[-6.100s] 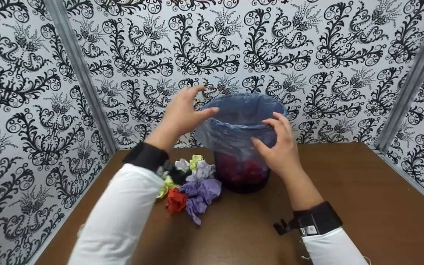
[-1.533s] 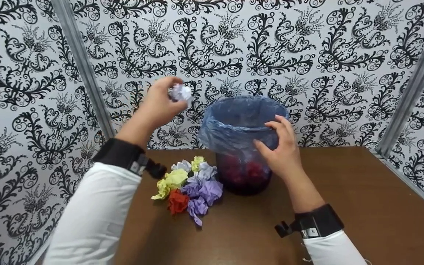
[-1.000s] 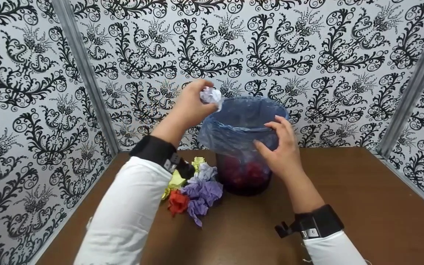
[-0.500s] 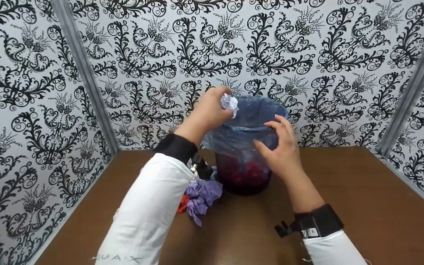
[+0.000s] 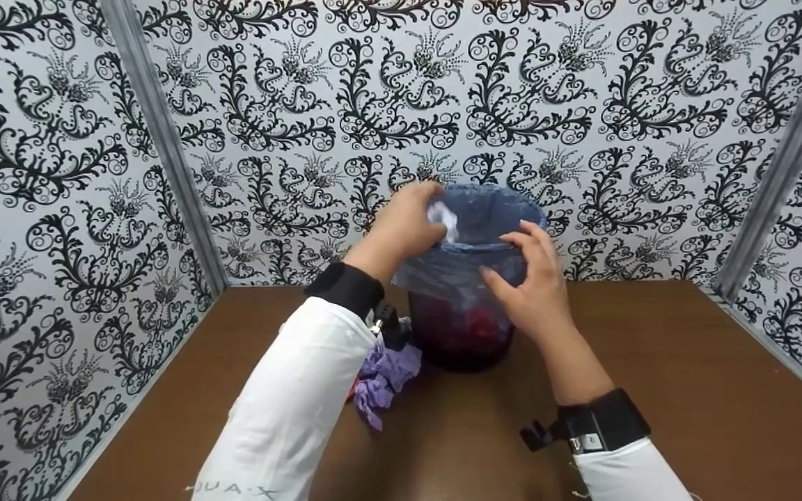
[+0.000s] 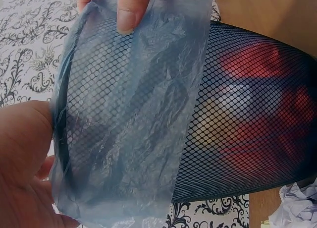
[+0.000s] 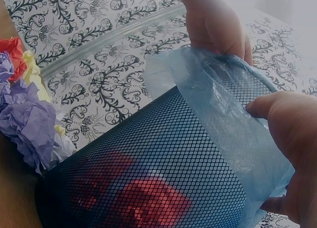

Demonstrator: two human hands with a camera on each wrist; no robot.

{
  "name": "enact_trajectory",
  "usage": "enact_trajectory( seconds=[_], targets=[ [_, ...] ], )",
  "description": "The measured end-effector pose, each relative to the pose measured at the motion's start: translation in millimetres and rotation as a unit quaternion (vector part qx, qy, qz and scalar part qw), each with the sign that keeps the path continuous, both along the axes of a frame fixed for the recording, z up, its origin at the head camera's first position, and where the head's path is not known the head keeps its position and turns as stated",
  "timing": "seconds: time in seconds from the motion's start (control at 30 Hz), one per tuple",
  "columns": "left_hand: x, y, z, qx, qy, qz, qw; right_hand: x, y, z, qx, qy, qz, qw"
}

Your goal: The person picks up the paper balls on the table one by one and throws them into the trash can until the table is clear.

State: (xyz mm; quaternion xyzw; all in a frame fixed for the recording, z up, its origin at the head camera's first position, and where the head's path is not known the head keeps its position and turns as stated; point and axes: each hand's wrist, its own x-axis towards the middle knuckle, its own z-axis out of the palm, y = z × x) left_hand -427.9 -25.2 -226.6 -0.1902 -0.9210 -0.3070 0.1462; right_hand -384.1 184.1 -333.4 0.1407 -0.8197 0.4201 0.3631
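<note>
A dark mesh wastebasket (image 5: 460, 341) stands upright on the table, lined with a thin blue plastic bag (image 7: 218, 104) folded over its rim. Red, white and yellowish crumpled paper (image 6: 257, 59) shows inside through the mesh. My left hand (image 5: 408, 219) is at the left of the mouth, fingers and thumb around a white crumpled paper ball (image 5: 445, 221), which is partly below the rim. With my right hand (image 5: 533, 278) I grip the right front of the rim, fingers over the edge and thumb pressed to the bag outside.
Left of the basket lies a pile of crumpled paper: purple pieces (image 5: 390, 369), a red one (image 7: 15, 57) and a yellow one (image 7: 33, 72). My left sleeve hides part of it in the head view. Patterned panels (image 5: 401, 90) close off the brown table (image 5: 658, 362) behind and at the sides.
My left hand has carried the white paper ball rightward from beyond the basket's left side, then down into its mouth. The right hand has stayed on the rim.
</note>
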Motion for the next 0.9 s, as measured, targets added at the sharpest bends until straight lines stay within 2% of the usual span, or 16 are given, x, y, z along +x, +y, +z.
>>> enact_trajectory(
  seconds=[0.17, 0.3, 0.47, 0.63, 0.73, 0.9],
  targets=[
    [1.4, -3, -1.9, 0.0, -0.002, 0.005, 1.0, -0.8, 0, -0.3, 0.0, 0.003, 0.001, 1.0],
    [4.5, -13, -3.6, -0.007, 0.019, 0.011, 0.9997, -1.6, 0, -1.1, 0.0, 0.005, 0.001, 1.0],
    [9.5, -34, -2.0, -0.008, 0.036, 0.016, 0.9992, -1.9, -1, -0.9, -0.001, 0.004, 0.0, 1.0],
    [16.2, -61, -1.5, -0.003, 0.035, 0.024, 0.9991, -1.9, 0, -0.7, -0.003, 0.014, 0.003, 1.0],
    [19.1, -80, -8.3, 0.003, 0.04, 0.029, 0.9988, -1.8, 0, -1.0, -0.002, 0.016, 0.003, 1.0],
    [17.7, -113, -30.3, -0.002, 0.044, 0.028, 0.9986, -1.7, 1, -1.8, 0.002, 0.014, 0.001, 1.0]
  ],
)
